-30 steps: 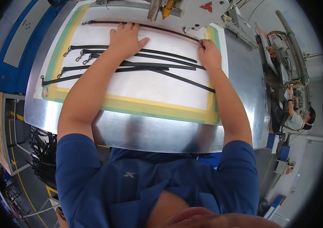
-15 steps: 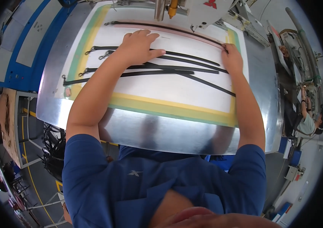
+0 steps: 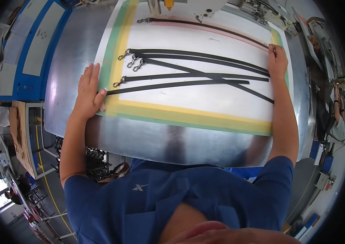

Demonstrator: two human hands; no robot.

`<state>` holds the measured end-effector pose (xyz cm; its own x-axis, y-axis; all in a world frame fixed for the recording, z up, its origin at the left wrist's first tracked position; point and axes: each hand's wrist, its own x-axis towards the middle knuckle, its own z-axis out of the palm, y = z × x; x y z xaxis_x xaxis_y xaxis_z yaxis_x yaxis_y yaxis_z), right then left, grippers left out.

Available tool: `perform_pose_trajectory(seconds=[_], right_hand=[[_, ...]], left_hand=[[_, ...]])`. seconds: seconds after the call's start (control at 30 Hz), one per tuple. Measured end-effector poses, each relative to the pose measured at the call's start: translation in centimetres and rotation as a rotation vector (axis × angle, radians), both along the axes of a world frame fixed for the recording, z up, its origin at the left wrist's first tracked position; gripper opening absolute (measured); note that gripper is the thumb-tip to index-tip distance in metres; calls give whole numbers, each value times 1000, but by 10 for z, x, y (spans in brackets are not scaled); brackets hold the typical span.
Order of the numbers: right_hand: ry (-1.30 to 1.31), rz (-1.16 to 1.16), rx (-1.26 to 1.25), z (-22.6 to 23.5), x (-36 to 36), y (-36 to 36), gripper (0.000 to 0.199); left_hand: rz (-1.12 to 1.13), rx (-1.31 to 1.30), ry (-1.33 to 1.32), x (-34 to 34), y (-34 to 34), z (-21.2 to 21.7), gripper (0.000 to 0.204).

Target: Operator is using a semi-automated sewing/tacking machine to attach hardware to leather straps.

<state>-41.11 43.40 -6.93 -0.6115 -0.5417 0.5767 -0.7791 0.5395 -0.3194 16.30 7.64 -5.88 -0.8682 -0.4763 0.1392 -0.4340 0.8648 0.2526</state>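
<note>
Black straps with metal snap hooks lie on a white sheet (image 3: 172,95) edged with yellow and green tape. The farthest strap (image 3: 205,27) runs along a pink strip (image 3: 221,33). Its right end is pinched in my right hand (image 3: 277,61), whose fingers are curled. At the sheet's left edge my left hand (image 3: 88,91) rests flat with fingers stretched, its thumb by the left end of the nearest strap (image 3: 172,86); that end's hook is hidden. Between them several more straps (image 3: 205,56) lie, one slanting across others, with their snap hooks (image 3: 134,61) at the left.
A machine head (image 3: 201,8) with a yellow nozzle (image 3: 168,4) hangs over the far side. The sheet lies on a shiny metal table (image 3: 168,142). A blue cabinet (image 3: 30,53) and a wooden bench (image 3: 22,134) stand left, near another person (image 3: 1,116).
My left hand has moved left and nearer, from above the middle straps to the sheet's left edge. The right hand still holds the far strap's end. The whole view has shifted slightly.
</note>
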Motion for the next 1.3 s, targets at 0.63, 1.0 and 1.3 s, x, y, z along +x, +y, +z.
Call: perform_pose_trajectory(seconds=[0.63,1.0,1.3], right_hand=[[-148,226,301,38,72,-131,23],[-149,275,232,28,81,-127,19],[-270,242,382,48,86,-133,35]], left_hand=[[-357,-149,74,-273,85,36,74],[-402,-194,-23,-304,63,19,68],[-282,-135,148,-306,39,24,52]])
